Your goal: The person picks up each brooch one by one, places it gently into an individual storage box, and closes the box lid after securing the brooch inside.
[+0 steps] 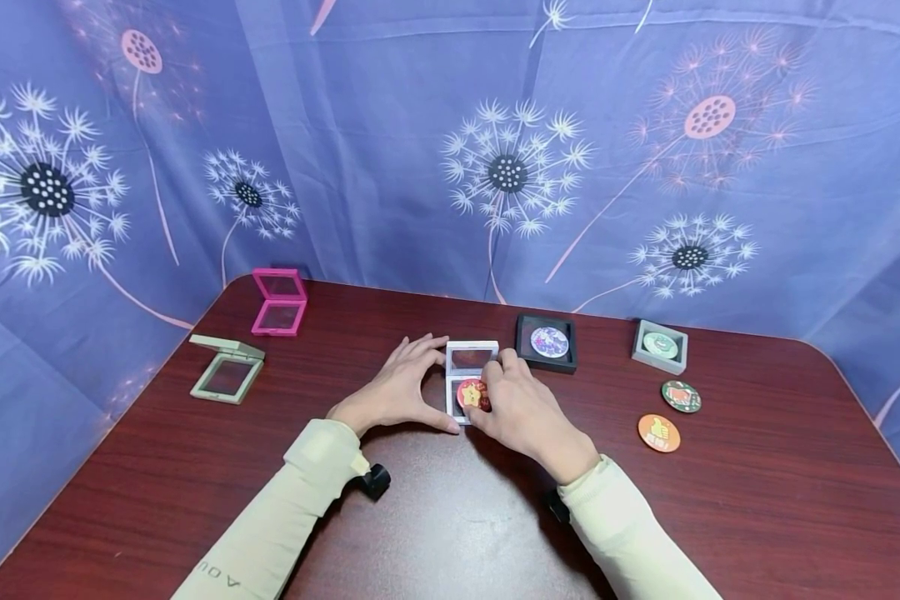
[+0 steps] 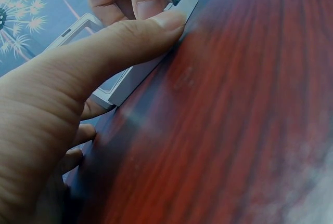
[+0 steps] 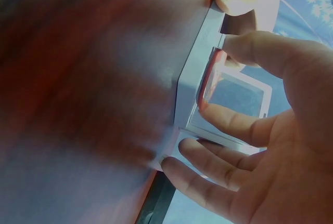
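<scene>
Clock directions were read in the head view from the white case [image 1: 467, 376], with 12 o'clock lying away from the person. The blue-violet cloth [image 1: 390, 167], printed with dandelions, hung behind the dark red wood-grained table [image 1: 450, 533]. Pale sleeves entered from below, the left sleeve [image 1: 300, 483] from 8 o'clock and the right sleeve [image 1: 630, 521] from 4 o'clock.

The left hand [image 1: 397, 390] lay at 9 o'clock, spread wide, its thumb against the near-left corner of the white case and its fingers by the far-left corner. The right hand [image 1: 528, 412] reached in from 4 o'clock; its grasp was narrow, pinching the red badge between thumb and finger.

Of the cases, the pale green case [image 1: 213, 397] stood partly open at 9 o'clock, and the pink case [image 1: 280, 298] stood open between 9 and 10. The white case lay open on the table between the hands. The black case [image 1: 555, 365], at 2 o'clock, framed a purple badge [image 1: 550, 342]; the grey case [image 1: 656, 361], near 3, framed a mint badge [image 1: 660, 344].

Among the loose badges, the orange badge [image 1: 658, 433] rested between 3 and 4 o'clock, just beside the dark green badge [image 1: 681, 397] at 3. The red badge [image 1: 471, 395] was at the near half of the white case; whether it touched the film could not be told.
</scene>
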`<action>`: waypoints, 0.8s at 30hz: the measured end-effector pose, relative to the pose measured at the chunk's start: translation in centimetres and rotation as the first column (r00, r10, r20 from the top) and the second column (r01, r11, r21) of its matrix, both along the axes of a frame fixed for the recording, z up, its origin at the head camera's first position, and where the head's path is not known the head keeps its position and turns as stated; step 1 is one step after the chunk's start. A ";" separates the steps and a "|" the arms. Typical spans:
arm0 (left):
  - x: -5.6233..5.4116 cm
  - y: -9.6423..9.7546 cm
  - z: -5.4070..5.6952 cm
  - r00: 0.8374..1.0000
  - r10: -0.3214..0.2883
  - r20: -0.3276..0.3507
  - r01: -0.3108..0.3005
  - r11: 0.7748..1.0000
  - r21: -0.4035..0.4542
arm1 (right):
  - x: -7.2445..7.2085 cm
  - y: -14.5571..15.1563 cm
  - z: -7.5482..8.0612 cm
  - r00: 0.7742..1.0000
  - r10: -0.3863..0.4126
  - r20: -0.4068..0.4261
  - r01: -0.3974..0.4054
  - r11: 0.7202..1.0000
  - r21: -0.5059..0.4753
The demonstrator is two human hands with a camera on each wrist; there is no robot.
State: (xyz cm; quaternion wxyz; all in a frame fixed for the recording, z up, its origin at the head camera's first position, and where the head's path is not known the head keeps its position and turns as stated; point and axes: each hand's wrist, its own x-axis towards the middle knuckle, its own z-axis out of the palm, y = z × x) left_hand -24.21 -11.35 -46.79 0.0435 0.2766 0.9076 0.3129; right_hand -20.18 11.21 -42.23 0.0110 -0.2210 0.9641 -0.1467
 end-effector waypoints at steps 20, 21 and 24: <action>-0.1 -0.1 -0.2 1.000 0.005 0.015 -0.004 1.000 -0.010 | 0.2 -0.1 -0.2 1.000 0.012 -0.012 -0.012 1.000 -0.007; -0.1 -0.1 -0.2 1.000 0.004 0.014 -0.004 1.000 -0.008 | 0.2 -0.1 -0.2 1.000 0.013 -0.015 -0.013 1.000 -0.008; -0.1 -0.1 -0.1 1.000 0.002 0.013 -0.002 1.000 -0.005 | 0.2 0.0 -0.2 1.000 0.014 -0.018 -0.014 1.000 -0.013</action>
